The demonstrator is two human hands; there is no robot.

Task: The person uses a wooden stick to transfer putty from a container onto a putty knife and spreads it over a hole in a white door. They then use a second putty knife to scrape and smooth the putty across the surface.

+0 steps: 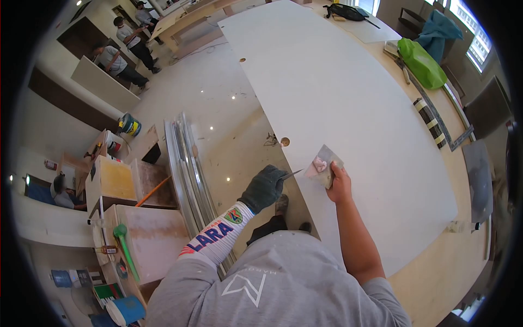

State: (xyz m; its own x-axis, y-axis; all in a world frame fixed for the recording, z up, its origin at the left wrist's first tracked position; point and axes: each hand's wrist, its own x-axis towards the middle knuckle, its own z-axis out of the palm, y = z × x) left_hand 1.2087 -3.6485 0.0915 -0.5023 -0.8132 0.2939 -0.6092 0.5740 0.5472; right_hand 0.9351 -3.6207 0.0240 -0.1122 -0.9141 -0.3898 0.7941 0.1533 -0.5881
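My left hand (262,189), in a dark glove, is closed round a thin pointed blade (292,174), whose tip points right. To its right my right hand (340,184), bare, grips a flat translucent plate (326,173) by its edge. A lump of pinkish paste (319,164) lies on the plate. Blade and plate are apart, with a small gap between them. Both hands are above or beside the near left edge of a large white panel (348,98), which has a round hole (285,141) near that edge.
Metal profiles (188,163) lie on the floor at left, beside wooden boxes (158,229) with a green tool (122,240). A green bag (422,64), a black pouch (348,12) and a square ruler (436,111) lie along the far right side. Several people stand at upper left.
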